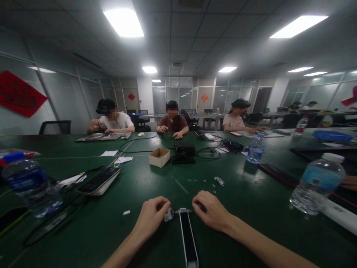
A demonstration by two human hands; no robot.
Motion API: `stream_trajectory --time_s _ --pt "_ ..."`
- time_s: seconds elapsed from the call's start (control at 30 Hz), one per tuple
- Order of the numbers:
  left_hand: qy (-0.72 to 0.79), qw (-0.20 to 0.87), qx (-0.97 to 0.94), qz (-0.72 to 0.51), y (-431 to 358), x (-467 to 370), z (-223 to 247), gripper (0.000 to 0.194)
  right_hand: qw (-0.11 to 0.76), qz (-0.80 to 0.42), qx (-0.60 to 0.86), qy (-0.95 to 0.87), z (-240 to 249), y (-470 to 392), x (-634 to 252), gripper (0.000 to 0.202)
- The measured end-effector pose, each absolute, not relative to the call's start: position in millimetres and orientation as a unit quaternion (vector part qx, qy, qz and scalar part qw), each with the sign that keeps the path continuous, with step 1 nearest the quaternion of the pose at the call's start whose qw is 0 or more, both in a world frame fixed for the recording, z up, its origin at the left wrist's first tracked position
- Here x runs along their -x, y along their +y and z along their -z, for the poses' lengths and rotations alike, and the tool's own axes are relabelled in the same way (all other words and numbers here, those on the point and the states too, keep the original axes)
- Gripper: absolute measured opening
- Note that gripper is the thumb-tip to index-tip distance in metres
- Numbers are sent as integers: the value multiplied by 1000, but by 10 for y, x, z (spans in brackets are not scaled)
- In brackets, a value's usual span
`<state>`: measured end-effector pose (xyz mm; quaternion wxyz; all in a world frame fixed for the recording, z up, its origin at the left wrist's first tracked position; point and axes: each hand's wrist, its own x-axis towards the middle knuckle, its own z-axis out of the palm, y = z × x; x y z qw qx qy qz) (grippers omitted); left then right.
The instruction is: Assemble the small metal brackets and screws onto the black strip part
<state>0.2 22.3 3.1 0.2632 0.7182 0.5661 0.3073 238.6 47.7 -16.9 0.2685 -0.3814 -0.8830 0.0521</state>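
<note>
Pinching a small metal bracket (168,214) between thumb and finger, the left hand (153,213) sits at 10 o'clock from the middle of the long dark bar (187,234). The right hand (209,209) sits at 1 o'clock from it, loosely curled; nothing shows in its grip, and I cannot tell whether its fingers meet. The hands are well apart from each other, with the bar's far end between them.

That bar lies on the green worktop (111,238), its long axis running nearly from 12 to 6, leaning slightly toward 11 and 5. A thin rod (176,211) sticks out at the far end, toward 9, just beside the bracket; whether the two touch is too small to tell. In this view the right fingertips look a little nearer to the bar than the left ones, though their height is unclear.

At 1 o'clock, beyond the right hand, lie a second metal piece (219,181) and a small ring (214,191). Toward 9 from the left hand lies a white scrap (126,212).
</note>
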Motion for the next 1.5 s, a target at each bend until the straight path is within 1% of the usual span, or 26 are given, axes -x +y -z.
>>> stream_trajectory --time_s 0.17,0.3,0.5,0.73,1.17,1.37,1.5 --pt "579 240 -726 -281 225 -24 30 33 199 -83 374 -902 88 412 -2344 13" --pt "583 234 -730 -271 217 -36 37 30 172 -109 376 -904 55 406 -2350 15" --pt "591 198 -743 -244 209 -56 68 24 190 -133 350 -908 144 456 -2387 15" --pt "591 180 -752 -229 194 -79 75 24 205 -143 342 -906 172 463 -2369 15" --pt "610 224 -712 -266 89 -201 -57 23 184 -136 350 -908 105 420 -2327 12" --pt "596 227 -721 -271 123 -169 -3 10 174 -115 346 -915 79 408 -2330 13" --pt "576 217 -733 -288 142 -147 38 5 184 -109 335 -918 96 417 -2335 13"
